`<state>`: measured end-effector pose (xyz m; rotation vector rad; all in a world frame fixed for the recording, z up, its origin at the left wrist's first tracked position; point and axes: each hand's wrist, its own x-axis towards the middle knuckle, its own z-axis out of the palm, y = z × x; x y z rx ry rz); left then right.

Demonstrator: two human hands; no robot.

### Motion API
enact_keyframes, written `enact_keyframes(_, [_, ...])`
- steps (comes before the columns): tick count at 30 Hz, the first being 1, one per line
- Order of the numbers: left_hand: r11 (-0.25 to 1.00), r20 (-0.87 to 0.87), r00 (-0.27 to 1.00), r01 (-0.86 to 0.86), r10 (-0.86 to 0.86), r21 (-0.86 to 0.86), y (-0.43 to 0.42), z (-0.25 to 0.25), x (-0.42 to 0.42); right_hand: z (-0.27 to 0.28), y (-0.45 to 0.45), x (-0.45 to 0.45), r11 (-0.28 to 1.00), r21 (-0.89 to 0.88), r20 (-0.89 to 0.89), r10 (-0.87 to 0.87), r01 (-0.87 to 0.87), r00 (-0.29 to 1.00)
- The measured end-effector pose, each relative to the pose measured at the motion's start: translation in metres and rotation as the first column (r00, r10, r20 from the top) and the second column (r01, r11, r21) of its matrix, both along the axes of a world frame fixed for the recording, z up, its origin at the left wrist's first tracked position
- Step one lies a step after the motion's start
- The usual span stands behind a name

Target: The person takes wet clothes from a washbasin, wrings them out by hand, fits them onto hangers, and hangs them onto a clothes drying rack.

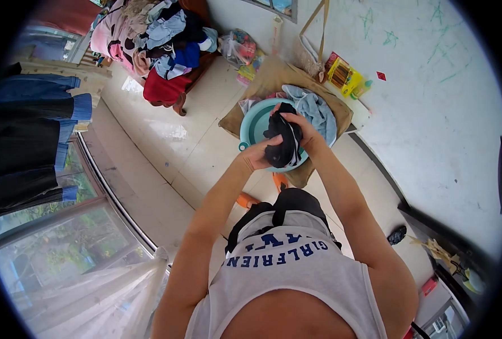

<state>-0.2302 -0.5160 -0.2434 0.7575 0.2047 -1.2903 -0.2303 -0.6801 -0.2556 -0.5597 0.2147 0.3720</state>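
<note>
A bunched black garment with some white showing is held over a turquoise basin. My left hand grips the bundle from its lower left side, thumb on top. My right hand is wrapped round its upper right side. Folds of cloth hide part of the fingers on both hands. Light blue cloth lies at the basin's right rim. Beneath the basin is a surface draped with a brown cover.
A heap of clothes covers a wooden seat at the upper left. Dark garments hang by the window at left. A yellow package lies near the wall. Orange slippers show below the basin; a dark shoe is at right.
</note>
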Motion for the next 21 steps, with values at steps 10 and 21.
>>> enact_keyframes(10, [0.985,0.215,0.976,0.007,-0.045,0.174,-0.011,0.047,-0.002,0.040,0.003,0.009,0.914,-0.392,-0.047,0.089,-0.100,0.995])
enact_keyframes(21, [0.851,0.890,0.444,-0.424,-0.104,0.311,-0.028,-0.027,-0.014,0.014,0.025,0.006,0.222,-0.840,0.528,0.116,0.496,0.841])
